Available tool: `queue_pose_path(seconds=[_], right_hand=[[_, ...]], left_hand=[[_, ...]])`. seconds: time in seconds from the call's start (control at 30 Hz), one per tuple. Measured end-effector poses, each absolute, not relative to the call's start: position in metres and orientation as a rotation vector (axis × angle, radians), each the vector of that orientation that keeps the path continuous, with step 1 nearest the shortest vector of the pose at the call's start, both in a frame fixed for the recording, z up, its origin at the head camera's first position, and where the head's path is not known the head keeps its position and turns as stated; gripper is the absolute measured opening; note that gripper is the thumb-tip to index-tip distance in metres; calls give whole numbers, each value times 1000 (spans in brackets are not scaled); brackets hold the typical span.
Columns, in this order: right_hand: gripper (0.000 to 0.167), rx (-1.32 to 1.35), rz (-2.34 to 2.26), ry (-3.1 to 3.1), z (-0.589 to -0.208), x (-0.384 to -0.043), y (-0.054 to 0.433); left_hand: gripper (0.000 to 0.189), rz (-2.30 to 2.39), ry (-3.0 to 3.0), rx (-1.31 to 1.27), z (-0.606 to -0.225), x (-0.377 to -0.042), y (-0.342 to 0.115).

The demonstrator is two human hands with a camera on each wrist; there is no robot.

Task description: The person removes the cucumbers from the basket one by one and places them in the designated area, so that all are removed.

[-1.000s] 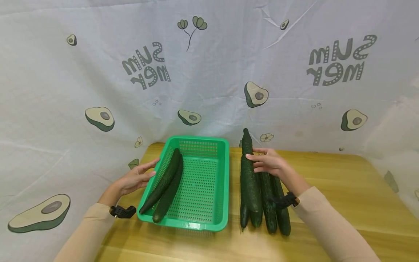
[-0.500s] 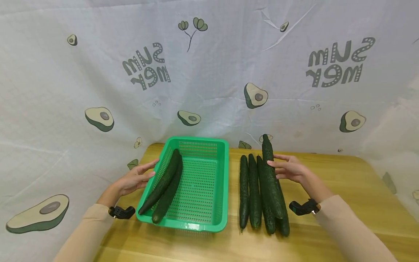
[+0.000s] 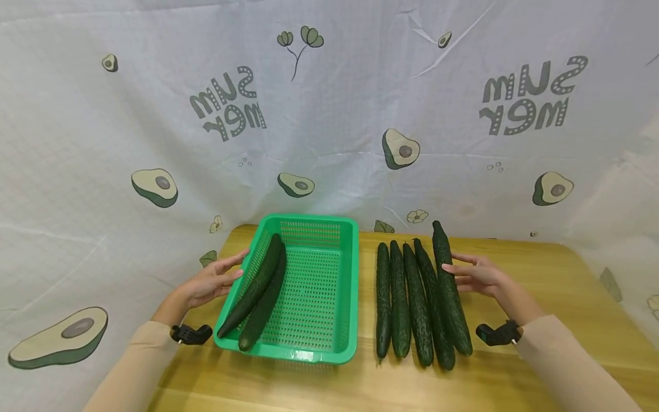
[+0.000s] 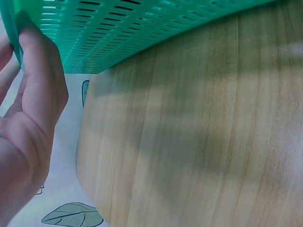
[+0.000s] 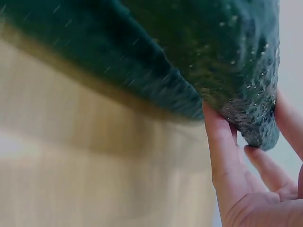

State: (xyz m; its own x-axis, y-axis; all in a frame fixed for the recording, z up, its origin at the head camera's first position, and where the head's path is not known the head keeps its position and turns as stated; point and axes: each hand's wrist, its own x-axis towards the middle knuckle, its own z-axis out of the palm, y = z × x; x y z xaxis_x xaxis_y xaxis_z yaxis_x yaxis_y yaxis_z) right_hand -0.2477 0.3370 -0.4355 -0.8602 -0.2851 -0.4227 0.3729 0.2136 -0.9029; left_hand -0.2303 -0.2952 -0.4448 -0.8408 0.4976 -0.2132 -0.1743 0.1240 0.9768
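On the right of the head view, my right hand [image 3: 476, 276] pinches a long dark green cucumber [image 3: 452, 294] near its far, narrow end. The right wrist view shows thumb and fingers on either side of this cucumber's tip [image 5: 262, 135]. Just left of it, several more cucumbers [image 3: 399, 303] lie in a row, pointing away from me. A green perforated plastic basket [image 3: 352, 286] stands to the left, with two cucumbers [image 3: 262, 294] leaning along its left side. My left hand [image 3: 211, 281] touches the basket's left rim with fairly straight fingers; some fingers are partly hidden in the left wrist view.
A wooden table [image 3: 515, 320] carries everything and extends right of the cucumbers. Behind it hangs a white cloth [image 3: 340, 114] printed with avocados and lettering. Black bands with small devices sit on both wrists, including the right wristband [image 3: 498, 333].
My right hand has carried the cucumber rightward from above the left of the row to its right end, lowering it and uncovering the others. My left hand and the basket stay put.
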Motion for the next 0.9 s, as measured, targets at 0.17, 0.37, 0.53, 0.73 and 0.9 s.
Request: queue_pose_path(seconds=[0.17, 0.37, 0.53, 0.73, 0.9], right_hand=[[86, 97, -1661, 2012, -448, -244, 348], [86, 72, -1638, 2051, -458, -240, 353], [91, 89, -1647, 2044, -465, -239, 356], [92, 41, -1625, 2028, -470, -240, 359], [90, 67, -1602, 2085, -470, -241, 356]], left_hand=[[67, 1771, 1900, 305, -445, -230, -295], [67, 1778, 1901, 310, -445, -230, -295], [68, 1768, 1911, 313, -445, -230, -295], [68, 1763, 1921, 324, -446, -230, -295], [68, 1760, 1928, 316, -445, -229, -294]])
